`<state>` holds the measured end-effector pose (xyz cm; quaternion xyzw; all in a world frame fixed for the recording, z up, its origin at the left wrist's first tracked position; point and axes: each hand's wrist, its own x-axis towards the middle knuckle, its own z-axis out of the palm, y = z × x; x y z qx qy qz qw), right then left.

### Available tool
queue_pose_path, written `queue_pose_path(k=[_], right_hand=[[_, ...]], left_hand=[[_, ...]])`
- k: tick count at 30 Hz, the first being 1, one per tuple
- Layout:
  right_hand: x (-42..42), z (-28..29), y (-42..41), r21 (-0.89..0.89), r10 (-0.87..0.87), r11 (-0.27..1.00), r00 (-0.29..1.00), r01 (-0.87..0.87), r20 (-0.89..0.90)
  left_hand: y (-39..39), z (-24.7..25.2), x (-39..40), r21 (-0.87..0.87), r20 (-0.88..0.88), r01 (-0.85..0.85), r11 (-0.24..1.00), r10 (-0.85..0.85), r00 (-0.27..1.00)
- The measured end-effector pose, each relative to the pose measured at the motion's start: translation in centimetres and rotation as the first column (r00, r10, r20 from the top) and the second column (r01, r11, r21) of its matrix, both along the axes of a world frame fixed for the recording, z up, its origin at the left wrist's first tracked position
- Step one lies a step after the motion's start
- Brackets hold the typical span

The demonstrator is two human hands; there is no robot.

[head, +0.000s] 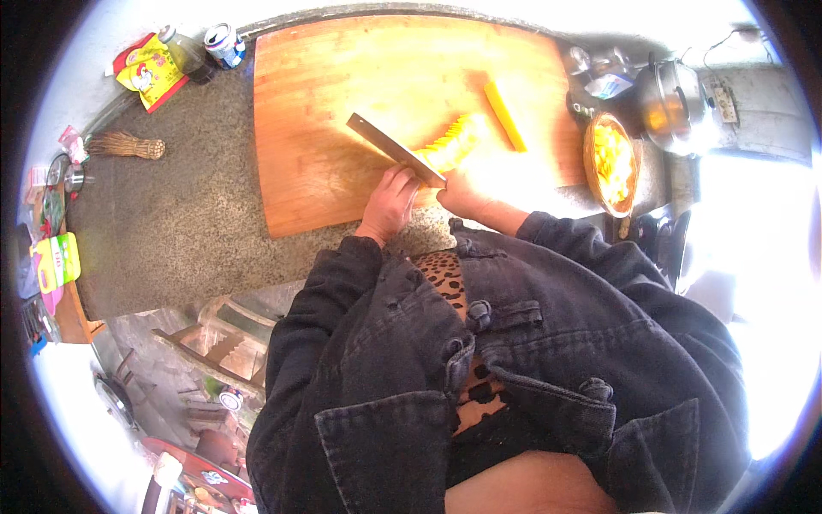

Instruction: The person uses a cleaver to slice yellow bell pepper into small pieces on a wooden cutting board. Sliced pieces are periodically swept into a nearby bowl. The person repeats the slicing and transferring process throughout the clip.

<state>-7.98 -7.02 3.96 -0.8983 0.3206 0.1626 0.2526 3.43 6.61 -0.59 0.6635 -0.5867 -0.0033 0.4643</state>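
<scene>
A cleaver (pixel 392 146) lies slantwise over the wooden cutting board (pixel 308 77), its holed far corner pointing up and left. My right hand (pixel 465 191) is closed at the near end of the cleaver, where the handle is hidden. Against the cleaver's near part rest the curled fingers of my left hand (pixel 390 198); whether they pinch anything cannot be seen. Just beyond the blade, a fanned row of thin yellow slices (pixel 449 142), perhaps squash, lies on the board. An uncut yellow strip (pixel 505 115) sits farther right.
A wicker basket (pixel 589 157) of cut yellow pieces stands at the right, near a metal pot (pixel 674 106). On the speckled counter (pixel 192 193) at left are a bundled-straw brush (pixel 128 145), a yellow packet (pixel 151 74), a dark bottle (pixel 191 59) and a can (pixel 225 46). A wooden chair (pixel 218 347) stands below.
</scene>
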Motion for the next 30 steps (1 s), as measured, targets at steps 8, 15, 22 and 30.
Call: queue_pose_path(k=[8,15,22,30], right_hand=[[-1.6,6.3,0.3,0.054,-0.027,0.998,0.999,0.029,-0.046],[-3.1,6.3,-0.4,0.118,-0.067,0.99,0.991,0.081,-0.116],[-1.6,5.7,-0.7,0.05,0.007,0.999,0.975,0.004,-0.22],[0.1,-1.1,-0.1,-0.007,0.025,1.0,1.0,-0.025,-0.004]], left_hand=[[0.3,-1.0,-0.3,-0.004,0.045,-0.051,0.999,0.051,0.998],[0.2,-0.7,-0.2,-0.022,0.03,-0.051,0.998,0.052,0.998],[0.3,-0.9,0.0,0.0,0.013,-0.024,1.0,0.024,1.0],[0.2,-1.0,0.1,0.0,0.015,-0.015,1.0,0.015,1.0]])
